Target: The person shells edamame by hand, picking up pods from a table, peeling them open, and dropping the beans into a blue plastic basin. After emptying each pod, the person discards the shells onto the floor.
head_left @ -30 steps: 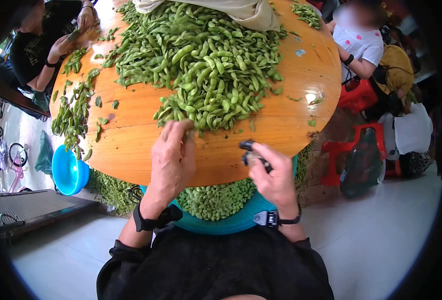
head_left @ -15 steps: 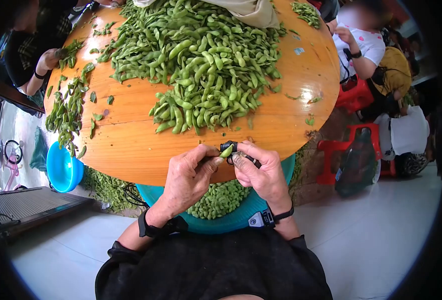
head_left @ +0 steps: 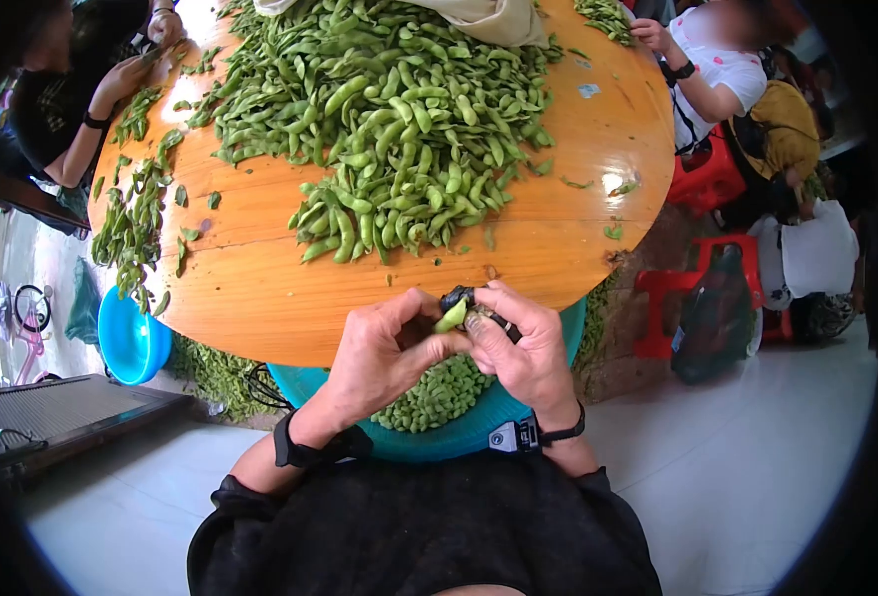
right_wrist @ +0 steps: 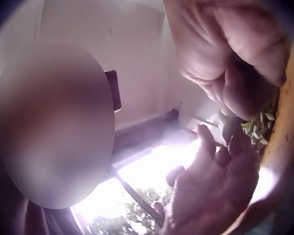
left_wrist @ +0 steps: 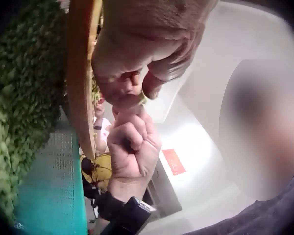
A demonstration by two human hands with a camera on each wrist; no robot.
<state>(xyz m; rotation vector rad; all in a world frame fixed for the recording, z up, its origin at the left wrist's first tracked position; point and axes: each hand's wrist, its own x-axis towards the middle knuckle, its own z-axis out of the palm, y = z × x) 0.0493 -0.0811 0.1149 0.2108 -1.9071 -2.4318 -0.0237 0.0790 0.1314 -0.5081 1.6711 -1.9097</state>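
Observation:
Just above the table's front edge, my left hand point(head_left: 384, 350) pinches one end of a green edamame pod point(head_left: 452, 316) between thumb and fingers. My right hand point(head_left: 530, 348) meets it there, its thumb and index finger gripping the pod's other end. A black piece point(head_left: 456, 297) sits at the right index fingertip, and a thin black bar lies lower across the fingers. Below both hands, shelled green beans point(head_left: 434, 399) fill a turquoise basin point(head_left: 429, 446). In both wrist views the fingertips come together and mostly hide the pod.
A big heap of pods point(head_left: 389, 129) covers the middle of the round wooden table point(head_left: 250, 288), with a cloth sack point(head_left: 498, 22) behind. Leafy pods point(head_left: 133, 223) lie at left, above a blue basin point(head_left: 136, 338). Other people sit at both sides; red stools point(head_left: 662, 318) stand right.
My left hand came back from the front of the heap with a pod and met my right hand above the basin. Since then, the left thumb has moved in closer along the pod.

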